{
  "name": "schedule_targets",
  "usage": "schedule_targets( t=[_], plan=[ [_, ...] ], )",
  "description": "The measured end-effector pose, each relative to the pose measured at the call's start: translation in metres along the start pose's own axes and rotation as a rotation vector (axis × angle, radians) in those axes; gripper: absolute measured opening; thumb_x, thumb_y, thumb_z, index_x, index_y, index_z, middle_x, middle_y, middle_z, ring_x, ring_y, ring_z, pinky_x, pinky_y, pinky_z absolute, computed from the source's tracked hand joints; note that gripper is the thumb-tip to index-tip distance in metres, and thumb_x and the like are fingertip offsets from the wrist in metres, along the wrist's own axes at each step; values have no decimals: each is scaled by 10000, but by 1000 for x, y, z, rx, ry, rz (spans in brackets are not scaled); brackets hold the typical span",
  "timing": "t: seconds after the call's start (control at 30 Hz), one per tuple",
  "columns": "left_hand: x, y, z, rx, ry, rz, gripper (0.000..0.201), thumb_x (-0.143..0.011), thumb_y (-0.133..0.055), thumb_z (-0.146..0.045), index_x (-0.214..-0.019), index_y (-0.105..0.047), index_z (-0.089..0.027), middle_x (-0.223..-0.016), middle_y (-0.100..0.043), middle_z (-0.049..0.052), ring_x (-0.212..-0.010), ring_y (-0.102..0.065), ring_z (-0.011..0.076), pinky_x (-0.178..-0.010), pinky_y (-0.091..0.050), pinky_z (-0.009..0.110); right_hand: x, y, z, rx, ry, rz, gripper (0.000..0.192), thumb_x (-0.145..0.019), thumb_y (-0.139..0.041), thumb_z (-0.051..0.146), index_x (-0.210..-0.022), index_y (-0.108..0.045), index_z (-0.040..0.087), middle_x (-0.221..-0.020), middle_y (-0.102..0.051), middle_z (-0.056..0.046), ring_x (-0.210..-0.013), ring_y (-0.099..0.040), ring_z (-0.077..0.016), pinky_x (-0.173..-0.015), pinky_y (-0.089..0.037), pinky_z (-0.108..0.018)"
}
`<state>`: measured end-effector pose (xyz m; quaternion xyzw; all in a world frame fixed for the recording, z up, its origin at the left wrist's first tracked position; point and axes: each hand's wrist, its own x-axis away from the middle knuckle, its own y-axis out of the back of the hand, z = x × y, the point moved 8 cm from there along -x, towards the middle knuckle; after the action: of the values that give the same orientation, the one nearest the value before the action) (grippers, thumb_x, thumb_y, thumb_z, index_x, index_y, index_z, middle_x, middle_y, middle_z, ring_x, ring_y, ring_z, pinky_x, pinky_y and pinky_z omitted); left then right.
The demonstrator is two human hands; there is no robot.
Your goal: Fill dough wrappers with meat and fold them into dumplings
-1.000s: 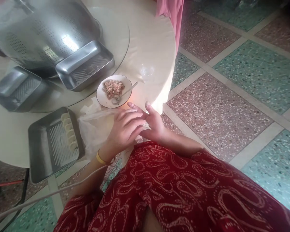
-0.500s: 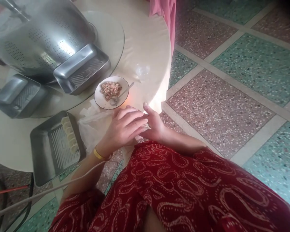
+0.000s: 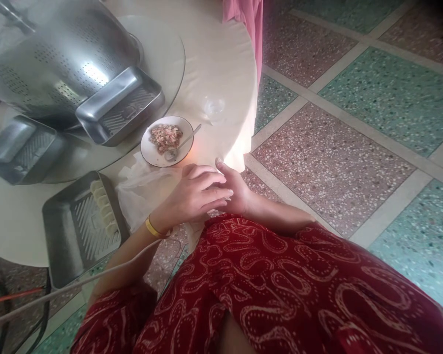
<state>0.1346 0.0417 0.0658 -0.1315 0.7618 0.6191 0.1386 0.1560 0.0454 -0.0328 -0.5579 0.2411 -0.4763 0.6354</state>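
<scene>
Head view, looking down over a red patterned lap. Left hand [image 3: 192, 196] laid over right hand [image 3: 238, 189], just off the near edge of the round desk [image 3: 221, 64]. Left fingers [image 3: 216, 192] stretched out flat, pointing right across the right palm; right fingers half curled upward under them. Something pale pinched between the two hands at the fingertips, mostly hidden — cannot tell what it is or how firmly either hand grips it. Thin plastic sheet [image 3: 140, 191] spread on the desk just left of the hands, under the left wrist. Plate [image 3: 150, 150] of minced filling straight ahead of the fingers, near, with a spoon [image 3: 180, 146] resting in it, handle slanting up to the right, toward the right hand. Steel tray [image 3: 64, 231] farther left, a row of pale folded dumplings [image 3: 104, 206] along its right wall, long axis running away from the body; left hand the nearer one. Big perforated colander [image 3: 59, 59] and two more trays at the back.
</scene>
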Motion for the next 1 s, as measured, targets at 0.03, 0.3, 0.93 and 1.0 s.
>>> schedule_targets(
  t=[0.03,0.3,0.93,1.0],
  plan=[
    [-2,0,0,17,4,1,151,-949,-567,-404,-1045,-651,-323,-1103,-681,-24,-1053,-603,217,-847,-492,391,1,1,-1,-48,-20,-18,563,-969,-207,636,-954,-563,200,-639,-500,25,-534,-489,-118,-454,-431,-211],
    [-9,-9,0,77,37,32,203,-979,-493,-368,-872,-653,-305,-987,-672,-10,-958,-597,202,-834,-491,401,5,-1,2,-158,-30,-102,545,-975,-231,605,-1069,-574,193,-709,-591,-12,-631,-568,-148,-529,-479,-237],
    [0,1,4,-11,80,-43,70,-938,-544,-306,-928,-608,-282,-943,-673,-19,-988,-601,209,-860,-498,392,11,-9,6,-219,-41,-121,622,-1002,-115,568,-1120,-590,185,-584,-552,14,-523,-529,-137,-491,-475,-223],
    [-1,-1,4,-16,82,-16,101,-937,-526,-304,-915,-619,-270,-935,-674,-13,-971,-602,213,-854,-496,394,10,-9,5,-220,-40,-118,636,-999,-107,577,-1122,-591,182,-598,-555,12,-533,-534,-137,-498,-478,-224]
  ],
)
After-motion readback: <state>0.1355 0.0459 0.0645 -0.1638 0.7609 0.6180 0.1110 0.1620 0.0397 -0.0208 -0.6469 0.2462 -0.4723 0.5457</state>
